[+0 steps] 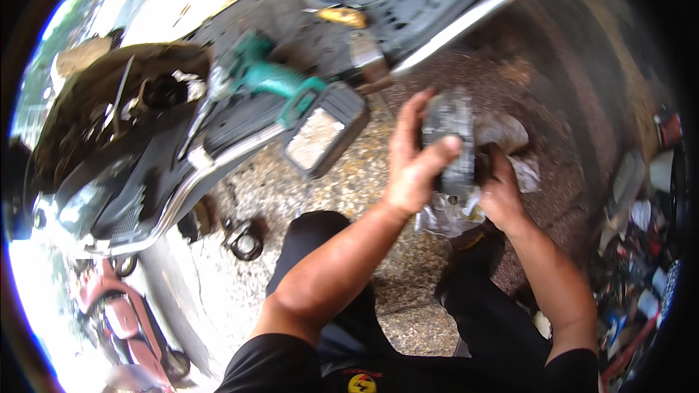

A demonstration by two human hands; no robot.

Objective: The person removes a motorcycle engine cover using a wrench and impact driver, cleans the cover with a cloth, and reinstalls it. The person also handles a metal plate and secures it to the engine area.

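Note:
Up in front of my knees I hold a dark grey, thick, ridged part (448, 113), blurred and seen nearly edge-on; its exact kind does not show. My left hand (413, 164) grips its left side, with the thumb across the near face and the fingers behind. At its lower right is my right hand (501, 188), fingers bent in toward the part and partly hidden in shadow. Crumpled whitish plastic or cloth (448, 220) shows below and behind my hands; whether they touch it I cannot tell.
A teal cordless power tool (273, 78) rests on the black scooter (135, 196) at left. Beyond lies a yellow-handled tool (342, 17) beside a grey panel (422, 7). Dark round parts (245, 240) lie on the speckled ground. Mixed clutter (641, 284) lines the right; a red scooter (124, 316) stands lower left.

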